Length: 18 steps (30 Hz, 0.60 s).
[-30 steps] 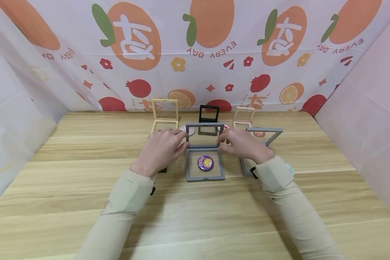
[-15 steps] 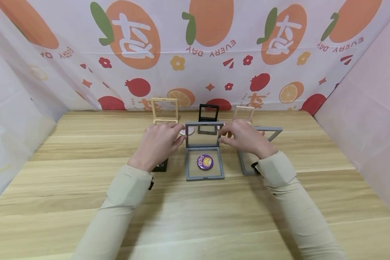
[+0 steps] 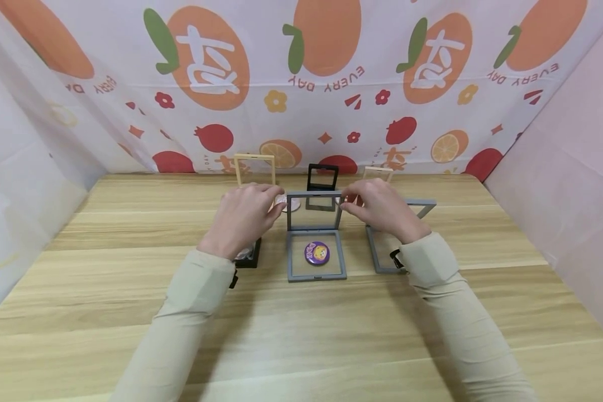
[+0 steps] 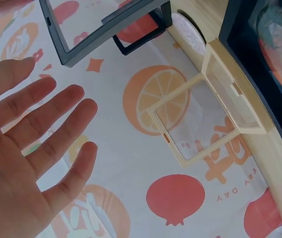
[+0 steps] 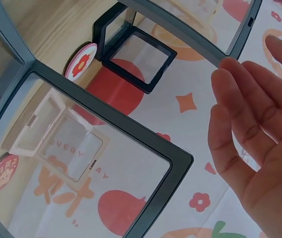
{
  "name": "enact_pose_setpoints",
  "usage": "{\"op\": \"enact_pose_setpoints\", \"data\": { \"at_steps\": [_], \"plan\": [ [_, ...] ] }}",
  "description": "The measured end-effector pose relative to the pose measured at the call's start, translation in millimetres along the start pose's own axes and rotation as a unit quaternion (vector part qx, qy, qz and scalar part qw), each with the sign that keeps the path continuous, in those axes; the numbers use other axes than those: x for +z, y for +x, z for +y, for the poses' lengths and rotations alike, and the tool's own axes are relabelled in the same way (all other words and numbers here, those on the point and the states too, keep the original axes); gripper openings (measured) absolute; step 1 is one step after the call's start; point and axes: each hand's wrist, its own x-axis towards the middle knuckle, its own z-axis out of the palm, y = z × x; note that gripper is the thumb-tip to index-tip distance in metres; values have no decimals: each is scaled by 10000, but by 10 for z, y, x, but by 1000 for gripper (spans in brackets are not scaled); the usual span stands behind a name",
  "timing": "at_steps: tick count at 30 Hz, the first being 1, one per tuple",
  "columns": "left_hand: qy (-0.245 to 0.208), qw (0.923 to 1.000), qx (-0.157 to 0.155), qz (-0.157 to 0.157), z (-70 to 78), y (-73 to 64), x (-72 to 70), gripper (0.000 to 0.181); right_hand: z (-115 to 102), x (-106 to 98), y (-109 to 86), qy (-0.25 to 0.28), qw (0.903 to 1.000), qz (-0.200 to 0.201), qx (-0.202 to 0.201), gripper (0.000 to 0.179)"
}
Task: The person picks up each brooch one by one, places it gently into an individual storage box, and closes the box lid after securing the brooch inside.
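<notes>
In the head view a grey hinged display frame (image 3: 316, 278) lies in the middle of the table, its clear-windowed lid standing upright. On its base lies a round purple button badge (image 3: 316, 253) with a yellow cartoon animal. My left hand (image 3: 244, 218) is beside the lid's left edge; in the left wrist view its fingers (image 4: 56, 124) are spread and apart from the lid. On the other side is my right hand (image 3: 379, 205), its fingertips right at the lid's upper right corner. The right wrist view shows those fingers (image 5: 250, 99) loosely bent, gripping nothing.
A second grey frame (image 3: 382, 262) stands opened to the right, partly behind my right forearm. Farther back are a yellow frame (image 3: 255, 157), a small black frame (image 3: 323, 167) and a pale pink frame (image 3: 378, 169). A black frame (image 3: 248, 261) sits under my left wrist.
Both hands have shifted slightly outward and up from the lid's sides, the left one most clearly. The grey frame and badge stay in place.
</notes>
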Motion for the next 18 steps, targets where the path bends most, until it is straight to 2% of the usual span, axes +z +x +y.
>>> {"op": "enact_pose_setpoints", "data": {
  "at_steps": [10,18],
  "plan": [
    [27,9999,-63,-83,-23,12,-2,26,-26,26,-10,-45,9994,219,250,33],
    [-5,9994,-116,-333,-33,67,-4,29,-20,89,14,-27,9993,68,375,43]
  ]
}}
